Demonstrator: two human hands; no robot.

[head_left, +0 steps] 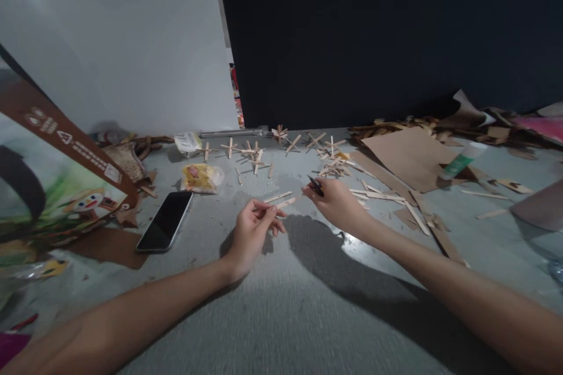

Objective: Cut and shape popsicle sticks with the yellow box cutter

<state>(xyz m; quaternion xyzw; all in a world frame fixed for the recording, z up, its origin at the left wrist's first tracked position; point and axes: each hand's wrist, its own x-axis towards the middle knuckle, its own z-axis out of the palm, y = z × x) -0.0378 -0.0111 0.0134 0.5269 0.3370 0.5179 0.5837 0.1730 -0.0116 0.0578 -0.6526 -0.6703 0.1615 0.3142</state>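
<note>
Near the middle of the table, my left hand (253, 231) pinches a short wooden stick (287, 203) between thumb and forefinger, its other fingers loosely curled. Just beyond it lies another wooden stick (278, 196). My right hand (336, 202) is closed around a dark pen (315, 185), a little right of the held stick. What the pen's tip touches is too small to make out. Behind the hands are sticks joined into crosses, such as one cross (229, 147) and another cross (293, 143). Loose sticks (334, 167) lie heaped beyond my right hand.
A smartphone (166, 221) lies left of my left hand, with a yellow packet (200, 179) behind it. A printed bag (65, 176) stands at far left. Brown cardboard (407, 158) and a green-and-white glue stick (464, 160) are on the right. Dark and light panels rise behind.
</note>
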